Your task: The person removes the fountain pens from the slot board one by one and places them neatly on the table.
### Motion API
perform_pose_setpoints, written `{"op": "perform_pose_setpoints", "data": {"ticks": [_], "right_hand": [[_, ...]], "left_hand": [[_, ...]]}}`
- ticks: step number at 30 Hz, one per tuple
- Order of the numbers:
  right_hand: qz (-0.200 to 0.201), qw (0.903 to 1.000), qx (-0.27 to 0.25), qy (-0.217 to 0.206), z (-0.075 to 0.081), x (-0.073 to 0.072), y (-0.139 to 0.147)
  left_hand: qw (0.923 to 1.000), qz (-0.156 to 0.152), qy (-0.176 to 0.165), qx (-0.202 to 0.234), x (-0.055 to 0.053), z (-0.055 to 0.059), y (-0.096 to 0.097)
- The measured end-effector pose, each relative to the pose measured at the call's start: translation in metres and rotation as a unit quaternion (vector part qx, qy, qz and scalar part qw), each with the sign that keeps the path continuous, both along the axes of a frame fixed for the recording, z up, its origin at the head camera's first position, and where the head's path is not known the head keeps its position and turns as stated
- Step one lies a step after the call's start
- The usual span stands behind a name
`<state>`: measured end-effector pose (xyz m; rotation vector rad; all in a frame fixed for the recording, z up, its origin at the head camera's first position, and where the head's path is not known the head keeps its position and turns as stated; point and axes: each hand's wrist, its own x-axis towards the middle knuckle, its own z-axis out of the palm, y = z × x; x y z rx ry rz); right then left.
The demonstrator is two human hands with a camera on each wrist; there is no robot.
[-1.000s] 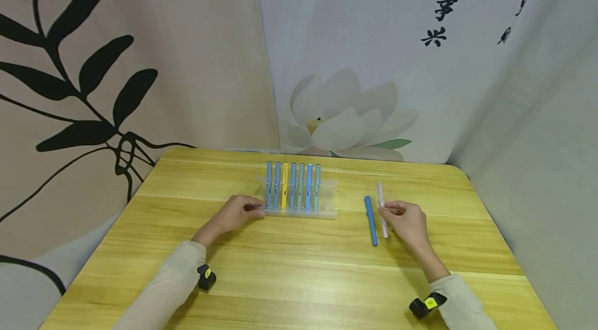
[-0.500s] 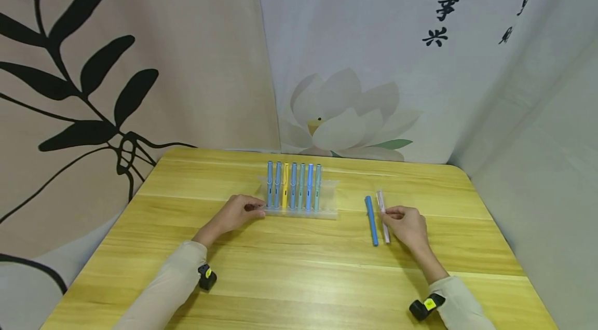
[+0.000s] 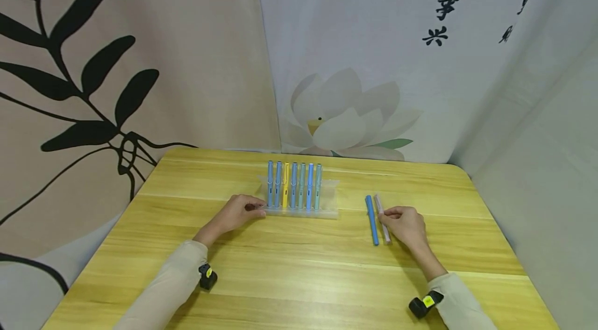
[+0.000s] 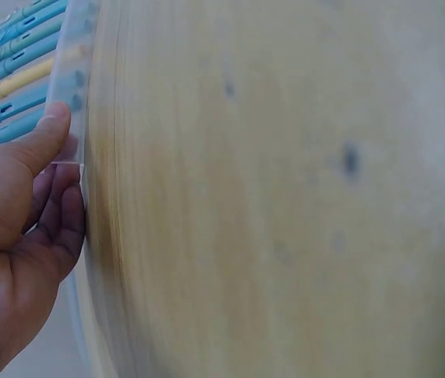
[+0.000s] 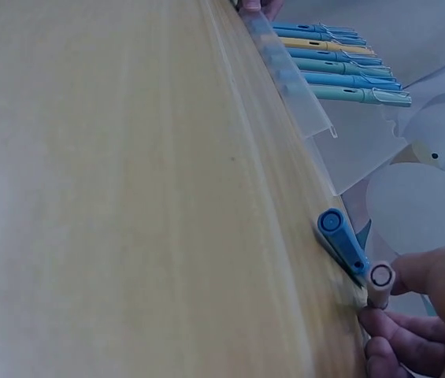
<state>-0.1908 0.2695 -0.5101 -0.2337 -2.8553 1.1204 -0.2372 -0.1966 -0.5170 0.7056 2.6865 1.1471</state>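
On the table stands a clear plastic pen rack with several capped pens upright in a row, blue and green ones and a yellow pen. My left hand grips the rack's left end, the thumb on its front lip and the other fingers curled at its end. To the right of the rack, my right hand pinches a pale pink pen between thumb and fingers. Just left of that pen lies a blue pen, nearly parallel. In the right wrist view the pink pen's round end points at the camera.
The wooden table reaches back to a hanging cloth printed with a lotus and characters. A second cloth with black leaves hangs at the left. Each wrist wears a small black camera.
My right hand has drawn the pink pen slightly toward me, and its far end has swung left, closer to the blue pen. The left hand and the rack have stayed put.
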Motion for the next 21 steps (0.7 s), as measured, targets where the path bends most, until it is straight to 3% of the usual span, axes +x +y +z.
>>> {"op": "perform_pose_setpoints", "data": {"ticks": [21], "right_hand": [[0.016, 0.9997, 0.019, -0.001, -0.0014, -0.0012, -0.0027]], "left_hand": [[0.9999, -0.009, 0.006, 0.003, -0.0001, 0.0001, -0.0010]]}}
